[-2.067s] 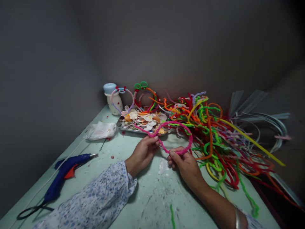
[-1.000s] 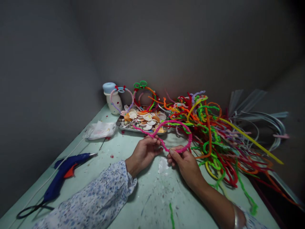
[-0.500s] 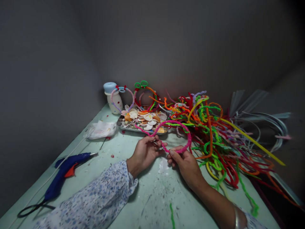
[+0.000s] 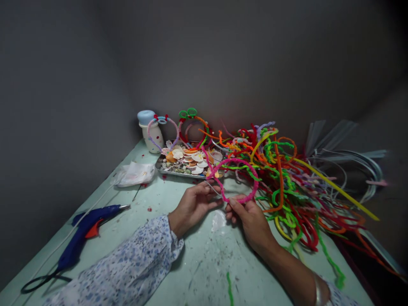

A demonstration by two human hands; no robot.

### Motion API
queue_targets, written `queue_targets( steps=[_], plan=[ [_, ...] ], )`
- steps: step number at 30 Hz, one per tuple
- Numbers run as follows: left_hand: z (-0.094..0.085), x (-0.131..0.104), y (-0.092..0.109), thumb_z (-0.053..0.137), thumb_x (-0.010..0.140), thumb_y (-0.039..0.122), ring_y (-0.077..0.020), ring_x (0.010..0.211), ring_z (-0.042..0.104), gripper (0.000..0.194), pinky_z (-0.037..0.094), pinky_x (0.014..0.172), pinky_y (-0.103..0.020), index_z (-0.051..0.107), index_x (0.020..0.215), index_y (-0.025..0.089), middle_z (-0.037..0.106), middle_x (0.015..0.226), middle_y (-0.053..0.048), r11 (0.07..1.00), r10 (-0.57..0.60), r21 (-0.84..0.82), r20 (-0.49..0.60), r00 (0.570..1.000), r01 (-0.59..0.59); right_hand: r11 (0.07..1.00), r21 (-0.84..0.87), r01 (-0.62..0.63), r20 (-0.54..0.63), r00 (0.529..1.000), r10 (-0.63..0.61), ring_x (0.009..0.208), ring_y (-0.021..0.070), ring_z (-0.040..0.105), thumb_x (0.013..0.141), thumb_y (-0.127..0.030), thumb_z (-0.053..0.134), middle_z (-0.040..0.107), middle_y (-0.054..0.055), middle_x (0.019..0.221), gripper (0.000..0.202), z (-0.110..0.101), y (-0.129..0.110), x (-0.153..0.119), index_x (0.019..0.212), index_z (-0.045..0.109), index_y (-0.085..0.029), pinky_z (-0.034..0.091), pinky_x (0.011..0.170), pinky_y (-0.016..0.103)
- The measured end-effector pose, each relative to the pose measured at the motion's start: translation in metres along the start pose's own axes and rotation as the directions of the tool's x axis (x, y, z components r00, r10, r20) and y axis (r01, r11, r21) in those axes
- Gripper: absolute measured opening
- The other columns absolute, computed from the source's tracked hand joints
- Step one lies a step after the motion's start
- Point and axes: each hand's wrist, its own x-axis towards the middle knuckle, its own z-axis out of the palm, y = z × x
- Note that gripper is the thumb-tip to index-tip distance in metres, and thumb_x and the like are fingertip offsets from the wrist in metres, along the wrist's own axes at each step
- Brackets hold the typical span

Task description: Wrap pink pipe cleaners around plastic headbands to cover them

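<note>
A hoop-shaped headband (image 4: 256, 185), wrapped in bright pink pipe cleaner, is held up above the table. My right hand (image 4: 250, 216) pinches its lower edge between thumb and fingers. My left hand (image 4: 196, 204) is curled at the hoop's left side, its fingers closed about the thin, pale bare end (image 4: 213, 189). A loose tail of the pink pipe cleaner (image 4: 208, 159) sticks up from the left of the hoop towards the tray. My left fingertips are partly hidden, so their exact hold is hard to see.
Behind the hoop lies a metal tray (image 4: 181, 174) of shells, with finished headbands (image 4: 148, 131) leaning there. A lidded white jar (image 4: 153, 138) stands behind. A pile of pipe cleaners (image 4: 287, 187) spreads right. At left are a blue glue gun (image 4: 79, 233) and a white packet (image 4: 135, 173).
The pink tail has swung up from lying leftwards to pointing upwards. The pale bare end now shows by my left fingers. My right hand keeps its pinch on the headband.
</note>
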Motion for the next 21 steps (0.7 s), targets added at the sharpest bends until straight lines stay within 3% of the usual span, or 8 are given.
queue_targets(
  steps=[5, 11, 21],
  plan=[
    [0.000, 0.000, -0.009, 0.065, 0.069, 0.008, -0.0127, 0.073, 0.060, 0.023, 0.046, 0.072, -0.027, 0.062, 0.090, 0.016, 0.064, 0.083, -0.003, 0.965, 0.136, 0.231, -0.041, 0.990, -0.123, 1.000, 0.029, 0.011, 0.002, 1.000, -0.011, 0.050, 0.0093, 0.051, 0.081, -0.048, 0.064, 0.062, 0.000, 0.063, 0.033, 0.000, 0.000, 0.001, 0.075, 0.060, -0.016, 0.040, 0.049, 0.022],
    [0.001, -0.002, -0.018, 0.069, 0.071, 0.017, -0.0119, 0.064, 0.056, 0.012, 0.041, 0.064, -0.026, 0.064, 0.081, 0.012, 0.063, 0.074, -0.005, 0.848, 0.124, 0.513, 0.049, 0.991, -0.132, 0.999, 0.037, 0.012, -0.002, 1.000, -0.012, 0.051, 0.0103, 0.053, 0.078, -0.050, 0.066, 0.063, 0.000, 0.065, 0.034, 0.000, -0.001, 0.000, 0.080, 0.061, -0.016, 0.041, 0.048, 0.022],
    [0.002, -0.002, -0.020, 0.066, 0.071, 0.021, -0.0118, 0.060, 0.053, 0.011, 0.041, 0.060, -0.025, 0.063, 0.075, 0.011, 0.062, 0.069, -0.004, 0.750, 0.183, 0.641, 0.035, 0.982, -0.163, 0.999, -0.035, 0.030, -0.010, 0.999, -0.031, 0.054, 0.0118, 0.056, 0.078, -0.051, 0.066, 0.063, 0.001, 0.066, 0.037, 0.003, -0.001, -0.002, 0.083, 0.059, -0.016, 0.044, 0.049, 0.022]
  ],
)
